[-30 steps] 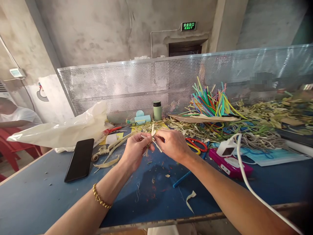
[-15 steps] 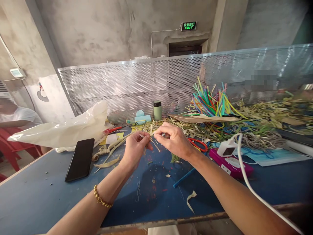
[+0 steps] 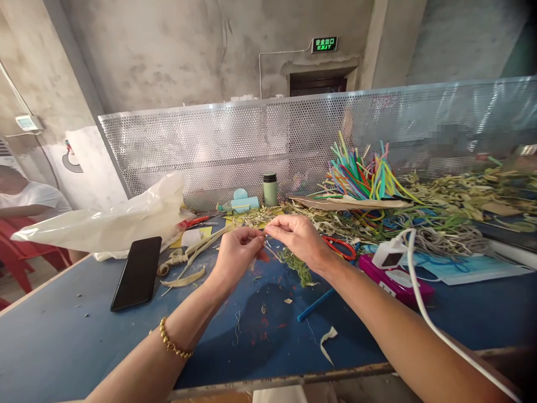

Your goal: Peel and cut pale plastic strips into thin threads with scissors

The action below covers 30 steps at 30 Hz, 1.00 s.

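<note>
My left hand (image 3: 238,254) hid part of the thin, pale, ribbon-like strip (image 3: 274,252) it held; whatever my right hand (image 3: 297,238) pinched was too small to tell. The left edge cut off a white-shirted person (image 3: 39,196).

1. The bare left forearm (image 3: 151,358) is extended diagonally from the lower left toward the centre, its wrist (image 3: 215,280) kept nearly in line.
2. The bare left hand (image 3: 238,254) is curled inward, the thumb (image 3: 255,244) laid toward the bent index finger in a pinch.
3. The bare right forearm (image 3: 380,319) is angled in from the lower right.
4. The bare right hand (image 3: 298,239) is held with its back upward, thumb and index finger pinched together.
5. Both sets of fingertips are pointed inward, just beside each other; whether they touch cannot be told.
</note>
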{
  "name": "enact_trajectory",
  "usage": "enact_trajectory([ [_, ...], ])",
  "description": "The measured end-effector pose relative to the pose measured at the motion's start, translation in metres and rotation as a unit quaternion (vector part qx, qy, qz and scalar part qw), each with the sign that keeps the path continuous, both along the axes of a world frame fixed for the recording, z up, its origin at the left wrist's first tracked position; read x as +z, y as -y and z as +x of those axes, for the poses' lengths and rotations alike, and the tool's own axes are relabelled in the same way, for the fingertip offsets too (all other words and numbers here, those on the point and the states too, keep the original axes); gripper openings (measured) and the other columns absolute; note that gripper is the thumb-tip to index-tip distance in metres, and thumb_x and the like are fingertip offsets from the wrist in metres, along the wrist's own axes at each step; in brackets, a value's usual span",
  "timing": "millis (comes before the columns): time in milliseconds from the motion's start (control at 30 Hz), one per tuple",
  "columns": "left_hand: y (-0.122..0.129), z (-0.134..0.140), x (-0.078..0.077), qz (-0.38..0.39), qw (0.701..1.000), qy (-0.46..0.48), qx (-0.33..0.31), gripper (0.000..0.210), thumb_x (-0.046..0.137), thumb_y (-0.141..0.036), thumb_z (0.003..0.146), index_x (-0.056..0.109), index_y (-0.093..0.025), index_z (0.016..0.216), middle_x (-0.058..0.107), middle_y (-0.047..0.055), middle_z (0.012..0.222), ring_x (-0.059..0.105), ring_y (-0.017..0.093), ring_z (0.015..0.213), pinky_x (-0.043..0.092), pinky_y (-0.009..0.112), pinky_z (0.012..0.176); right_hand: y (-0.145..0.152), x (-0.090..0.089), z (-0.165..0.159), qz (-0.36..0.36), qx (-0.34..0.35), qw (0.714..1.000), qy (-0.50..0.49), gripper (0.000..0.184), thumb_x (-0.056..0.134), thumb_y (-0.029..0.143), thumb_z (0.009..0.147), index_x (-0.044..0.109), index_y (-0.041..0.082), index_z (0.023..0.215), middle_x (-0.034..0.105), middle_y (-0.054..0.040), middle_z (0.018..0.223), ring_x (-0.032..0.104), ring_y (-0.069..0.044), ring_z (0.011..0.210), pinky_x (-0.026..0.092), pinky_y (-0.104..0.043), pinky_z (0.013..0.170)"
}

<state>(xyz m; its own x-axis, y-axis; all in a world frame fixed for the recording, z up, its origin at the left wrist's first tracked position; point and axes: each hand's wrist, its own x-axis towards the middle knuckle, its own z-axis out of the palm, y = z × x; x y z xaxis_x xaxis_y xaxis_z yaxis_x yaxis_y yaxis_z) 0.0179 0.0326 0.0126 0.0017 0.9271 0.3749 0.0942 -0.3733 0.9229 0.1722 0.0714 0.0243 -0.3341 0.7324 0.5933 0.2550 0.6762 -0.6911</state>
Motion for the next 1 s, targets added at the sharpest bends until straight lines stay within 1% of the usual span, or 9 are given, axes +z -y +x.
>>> enact_trajectory([
  [133, 0.000, 0.000, -0.001, -0.018, 0.999, 0.041, -0.021, 0.016, 0.068, -0.028, 0.076, 0.064, -0.013, 0.074, 0.066, 0.003, 0.054, 0.067, 0.017, 0.054, 0.047, 0.025, 0.058, -0.003, -0.001, 0.003, -0.008, -0.011, 1.000, 0.013, 0.022, 0.060, 0.032, 0.084, 0.068, 0.013, 0.074, 0.063, -0.0015, 0.066, 0.051, -0.011, 0.060, 0.039, -0.024, 0.056],
  [233, -0.001, -0.001, -0.002, -0.025, 0.998, 0.055, -0.012, 0.014, 0.067, -0.025, 0.076, 0.061, -0.014, 0.073, 0.064, 0.001, 0.056, 0.068, 0.017, 0.054, 0.048, 0.025, 0.058, -0.003, 0.001, 0.008, 0.004, -0.043, 0.996, 0.075, 0.022, 0.061, 0.033, 0.084, 0.068, 0.013, 0.079, 0.057, 0.0011, 0.058, 0.045, -0.010, 0.052, 0.033, -0.024, 0.050],
  [300, -0.004, -0.002, -0.003, -0.017, 0.998, 0.055, 0.009, 0.013, 0.067, -0.025, 0.075, 0.061, -0.014, 0.072, 0.062, 0.000, 0.057, 0.069, 0.018, 0.054, 0.047, 0.024, 0.057, -0.003, 0.004, 0.012, 0.011, -0.064, 0.989, 0.130, 0.017, 0.064, 0.030, 0.082, 0.069, 0.014, 0.081, 0.053, 0.0033, 0.053, 0.041, -0.009, 0.048, 0.029, -0.024, 0.047],
  [367, -0.007, -0.005, -0.004, -0.007, 0.999, 0.037, 0.032, 0.013, 0.068, -0.025, 0.075, 0.061, -0.015, 0.070, 0.062, 0.000, 0.057, 0.069, 0.018, 0.055, 0.046, 0.024, 0.056, -0.002, 0.007, 0.016, 0.024, -0.074, 0.981, 0.175, 0.009, 0.065, 0.022, 0.079, 0.067, 0.015, 0.074, 0.053, 0.0033, 0.053, 0.042, -0.009, 0.048, 0.028, -0.024, 0.047],
  [467, -0.012, -0.009, -0.009, 0.005, 0.998, -0.025, 0.055, 0.014, 0.067, -0.028, 0.075, 0.062, -0.017, 0.069, 0.065, 0.001, 0.054, 0.068, 0.019, 0.054, 0.043, 0.024, 0.054, 0.001, 0.011, 0.020, 0.044, -0.069, 0.975, 0.208, 0.014, 0.061, 0.013, 0.076, 0.061, 0.016, 0.063, 0.056, 0.0021, 0.054, 0.047, -0.009, 0.049, 0.031, -0.023, 0.049],
  [567, -0.014, -0.011, -0.012, 0.018, 0.992, -0.104, 0.069, 0.013, 0.064, -0.029, 0.077, 0.062, -0.019, 0.070, 0.067, 0.003, 0.052, 0.065, 0.018, 0.053, 0.040, 0.024, 0.053, 0.006, 0.014, 0.020, 0.002, -0.008, 0.981, 0.195, 0.011, 0.059, 0.018, 0.080, 0.062, 0.017, 0.069, 0.058, 0.0025, 0.054, 0.053, -0.010, 0.047, 0.035, -0.023, 0.048],
  [667, -0.012, -0.008, -0.013, 0.019, 0.988, -0.147, 0.049, 0.012, 0.063, -0.027, 0.077, 0.061, -0.020, 0.068, 0.068, 0.003, 0.052, 0.062, 0.018, 0.051, 0.037, 0.024, 0.051, 0.011, 0.013, 0.016, -0.050, 0.031, 0.984, 0.166, 0.009, 0.057, 0.020, 0.082, 0.062, 0.016, 0.075, 0.059, 0.0025, 0.052, 0.056, -0.011, 0.045, 0.040, -0.022, 0.048],
  [833, -0.006, -0.005, -0.013, 0.007, 0.981, -0.196, 0.009, 0.012, 0.059, -0.023, 0.078, 0.059, -0.021, 0.066, 0.070, 0.005, 0.055, 0.062, 0.018, 0.053, 0.038, 0.024, 0.053, 0.010, 0.005, 0.007, -0.086, 0.008, 0.987, 0.135, 0.008, 0.055, 0.013, 0.078, 0.059, 0.016, 0.071, 0.056, 0.0036, 0.051, 0.054, -0.010, 0.039, 0.036, -0.021, 0.042],
  [1000, -0.005, -0.004, -0.014, -0.007, 0.980, -0.200, -0.012, 0.011, 0.058, -0.025, 0.079, 0.058, -0.022, 0.068, 0.071, 0.005, 0.056, 0.064, 0.020, 0.054, 0.039, 0.025, 0.053, 0.005, 0.003, 0.006, -0.045, -0.068, 0.989, 0.126, 0.009, 0.056, 0.009, 0.073, 0.061, 0.015, 0.068, 0.057, 0.0027, 0.051, 0.051, -0.009, 0.041, 0.036, -0.022, 0.045],
])
